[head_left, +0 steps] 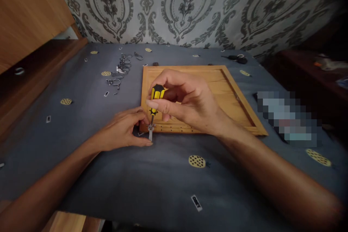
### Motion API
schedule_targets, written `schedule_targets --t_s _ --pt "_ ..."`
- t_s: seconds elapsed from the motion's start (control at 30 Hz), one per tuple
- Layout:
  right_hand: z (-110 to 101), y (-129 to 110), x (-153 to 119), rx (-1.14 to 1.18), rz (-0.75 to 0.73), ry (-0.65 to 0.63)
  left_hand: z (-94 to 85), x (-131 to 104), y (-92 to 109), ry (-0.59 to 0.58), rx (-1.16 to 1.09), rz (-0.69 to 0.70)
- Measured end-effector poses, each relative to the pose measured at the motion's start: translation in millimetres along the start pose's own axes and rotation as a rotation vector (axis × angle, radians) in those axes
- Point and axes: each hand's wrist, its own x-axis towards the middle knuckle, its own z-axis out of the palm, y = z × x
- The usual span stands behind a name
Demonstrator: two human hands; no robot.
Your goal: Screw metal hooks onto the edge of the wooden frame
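Observation:
My right hand [190,103] is closed round the handle of a small yellow and black screwdriver [157,95], held upright with its tip pointing down. The tip meets a small metal hook [150,133] at the near left corner of a framed wooden board [176,128]. Between the thumb and fingers of my left hand [118,130], that metal piece is pinched against the board's edge. A row of small dark holes runs along the board's near rail. My right hand covers part of the board's middle, and the exact screw head cannot be made out.
Several loose metal hooks [123,63] lie on the dark blue patterned cloth [122,177] at the back left. A dark keylike item [237,58] sits at the back right, and a blurred-out phone-shaped object [288,117] right of the board. Wooden furniture [29,18] stands left.

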Motion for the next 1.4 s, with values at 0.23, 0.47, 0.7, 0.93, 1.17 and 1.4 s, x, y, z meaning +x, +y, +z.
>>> schedule_targets --t_s 0.23,0.47,0.7,0.93,1.17,1.4 --pt "2 -1 -1 -0.002 0.032 0.01 -1.5 0 4 -0.001 0.008 -0.019" --pt "1 -4 -4 -0.067 0.04 -0.029 -0.8 0 1 -0.006 0.008 -0.002" --pt "5 -2 -3 -0.099 -0.005 0.034 0.5 -1 -1 -0.008 0.009 0.007" --pt "7 -11 -3 -0.121 -0.045 0.221 -1.8 0 4 -0.007 0.005 -0.018" --pt "6 -2 -1 -0.081 -0.067 0.14 -1.7 1 3 -0.009 0.035 -0.02" --pt "6 2 -1 -0.099 -0.049 0.141 -0.8 1 3 -0.006 0.0 0.003"
